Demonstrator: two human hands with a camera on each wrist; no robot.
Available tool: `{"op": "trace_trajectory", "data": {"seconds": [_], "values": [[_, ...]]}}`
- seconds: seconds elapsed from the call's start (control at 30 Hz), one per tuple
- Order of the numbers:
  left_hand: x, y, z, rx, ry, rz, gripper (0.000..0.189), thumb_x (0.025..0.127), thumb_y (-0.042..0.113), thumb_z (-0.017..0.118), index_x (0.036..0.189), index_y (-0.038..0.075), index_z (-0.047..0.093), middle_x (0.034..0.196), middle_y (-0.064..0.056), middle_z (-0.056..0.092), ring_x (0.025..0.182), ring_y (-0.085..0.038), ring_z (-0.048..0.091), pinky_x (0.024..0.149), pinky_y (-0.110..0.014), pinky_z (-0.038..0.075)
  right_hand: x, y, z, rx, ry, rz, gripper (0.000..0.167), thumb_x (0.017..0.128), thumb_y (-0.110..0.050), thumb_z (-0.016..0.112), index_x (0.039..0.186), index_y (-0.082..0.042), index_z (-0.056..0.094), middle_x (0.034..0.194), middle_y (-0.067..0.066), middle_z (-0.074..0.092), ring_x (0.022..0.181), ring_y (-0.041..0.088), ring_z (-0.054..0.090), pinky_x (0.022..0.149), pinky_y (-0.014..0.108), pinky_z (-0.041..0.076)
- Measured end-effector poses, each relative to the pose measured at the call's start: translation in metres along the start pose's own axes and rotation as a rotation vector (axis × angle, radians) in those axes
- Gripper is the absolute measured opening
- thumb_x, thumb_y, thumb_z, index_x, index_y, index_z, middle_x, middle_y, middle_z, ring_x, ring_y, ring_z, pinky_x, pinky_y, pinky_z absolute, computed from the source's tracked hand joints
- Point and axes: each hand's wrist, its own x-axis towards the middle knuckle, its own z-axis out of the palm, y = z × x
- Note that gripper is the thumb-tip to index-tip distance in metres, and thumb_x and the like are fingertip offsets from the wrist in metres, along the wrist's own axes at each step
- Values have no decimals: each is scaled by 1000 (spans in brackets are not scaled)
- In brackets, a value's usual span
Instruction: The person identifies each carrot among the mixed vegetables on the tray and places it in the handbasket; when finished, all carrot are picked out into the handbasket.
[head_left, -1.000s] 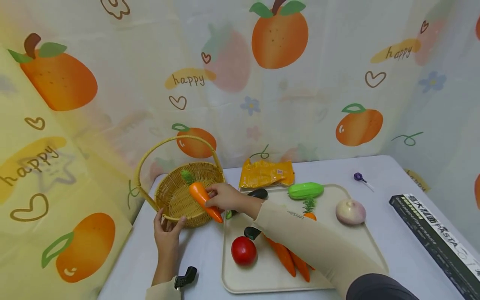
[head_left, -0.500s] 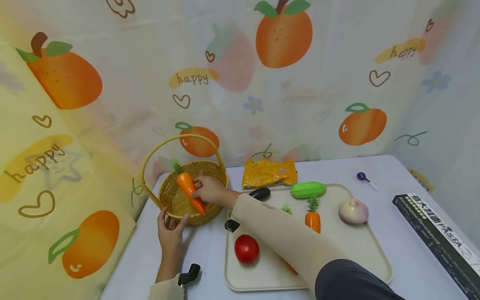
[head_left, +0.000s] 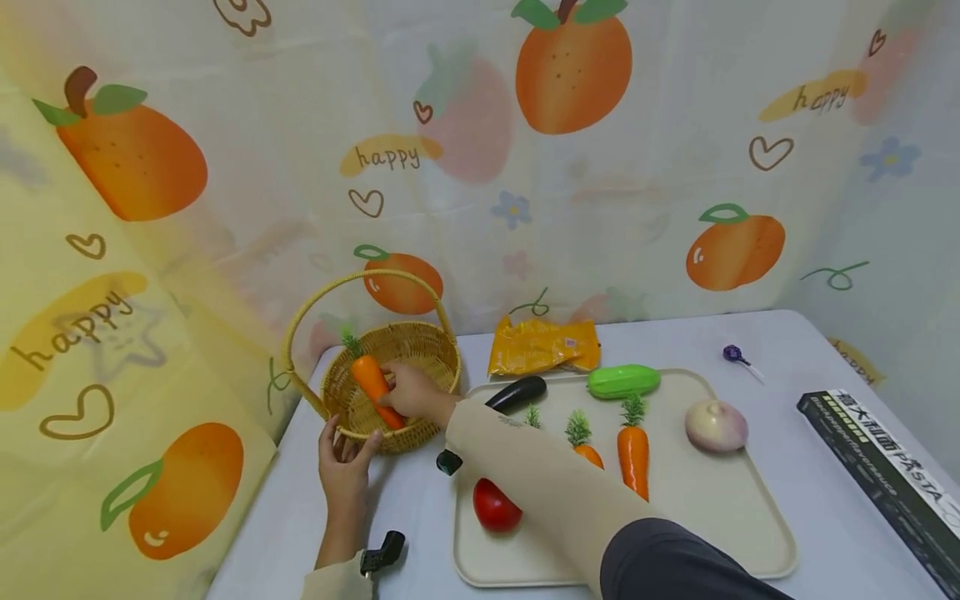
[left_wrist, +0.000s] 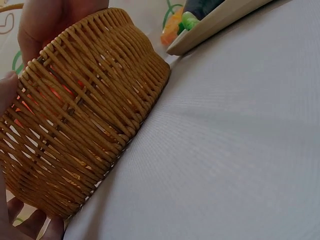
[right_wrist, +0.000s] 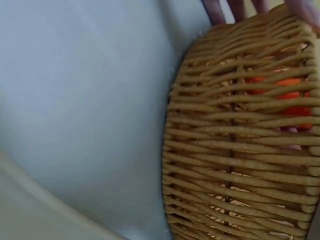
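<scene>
My right hand point(head_left: 411, 393) reaches into a wicker basket point(head_left: 330, 390) and pinches an orange carrot point(head_left: 371, 377) by its side. The carrot slants inside, green top towards the far left rim, tip near the front wall. My left hand point(head_left: 345, 462) grips the basket's near left side, thumb at the rim and other fingers lower down. Orange shows through the weave point(left_wrist: 95, 95) in the left wrist view. Fingers of the left hand also appear at the basket's edge in the right wrist view, with a bit of the carrot point(right_wrist: 295, 102) behind the strands.
A cream tray point(head_left: 720, 517) right of the basket holds a tomato point(head_left: 495, 505), eggplant point(head_left: 517, 393), green vegetable point(head_left: 624, 381), carrots point(head_left: 633, 458) and an onion point(head_left: 716, 426). Around it lie an orange packet point(head_left: 543, 346), lollipop point(head_left: 742, 362) and pasta box point(head_left: 881, 483). The basket's handle point(head_left: 360, 279) arches overhead.
My right hand has carried the carrot left from over the basket's near right rim, then lowered it inside. The left hand keeps its hold on the basket.
</scene>
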Motion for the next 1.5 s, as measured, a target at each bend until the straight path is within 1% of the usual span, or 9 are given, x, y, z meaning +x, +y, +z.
{"op": "trace_trajectory", "data": {"seconds": [0.17, 0.37, 0.57, 0.73, 0.97, 1.03, 1.17, 1.27, 1.5], "values": [[-6, 8, 1, -7, -3, 1, 84, 82, 18, 80, 149, 7, 31, 150, -21, 34, 135, -38, 37, 104, -38, 39, 5, 0, 5, -145, -23, -29, 55, 88, -15, 74, 138, -10, 52, 110, -1, 65, 93, 9, 60, 77, 23, 52], [1, -7, 2, -33, 0, 33, 85, 81, 17, 81, 149, 8, 31, 147, -22, 37, 133, -39, 39, 87, -12, 46, 5, 1, 8, -273, -65, -61, 56, 89, -15, 73, 140, -11, 51, 107, -2, 65, 93, 8, 60, 78, 21, 50], [4, -11, 2, -19, 29, 65, 83, 81, 18, 82, 148, 8, 34, 146, -21, 39, 132, -38, 41, 87, -12, 46, 4, 1, 6, -265, -63, -81, 56, 88, -14, 73, 139, -10, 52, 106, -1, 67, 94, 8, 60, 81, 21, 50], [4, -12, 5, -34, 18, 73, 82, 80, 19, 82, 147, 8, 35, 144, -22, 39, 131, -39, 42, 83, -11, 47, -5, 4, -8, -132, -58, -129, 54, 89, -14, 73, 139, -8, 52, 108, 1, 66, 93, 8, 60, 81, 21, 50], [5, -9, 2, -21, 4, 78, 83, 81, 17, 81, 148, 7, 33, 145, -22, 39, 131, -40, 41, 87, -13, 47, -37, 10, -45, 130, -71, -192, 49, 91, -13, 71, 137, -11, 54, 114, 6, 63, 79, 10, 62, 64, 24, 54], [1, 1, 2, -5, -1, 73, 83, 81, 18, 81, 148, 7, 33, 146, -22, 38, 132, -40, 40, 96, -24, 45, -48, 14, -61, 115, -67, -201, 48, 91, -15, 71, 136, -12, 55, 115, 5, 63, 83, 10, 61, 67, 24, 54], [-5, 19, 5, 7, -10, 60, 81, 82, 16, 80, 147, 5, 33, 145, -24, 38, 132, -40, 39, 100, -31, 43, -74, 29, -94, 94, -53, -196, 47, 91, -15, 70, 136, -12, 54, 118, 7, 63, 91, 12, 60, 73, 25, 54], [-3, 13, 4, -7, -13, 60, 82, 82, 16, 81, 147, 5, 33, 144, -23, 40, 131, -40, 40, 91, -18, 46, -95, 45, -116, 77, -19, -174, 47, 91, -12, 70, 135, -10, 54, 117, 9, 63, 93, 14, 60, 76, 27, 54], [3, -11, -1, 39, 7, 52, 84, 82, 25, 80, 149, 12, 32, 146, -18, 39, 132, -35, 41, 93, -17, 44, -139, 87, -144, -8, 54, -161, 43, 91, -12, 71, 131, -9, 57, 113, 7, 64, 93, 14, 60, 80, 28, 52]]}}
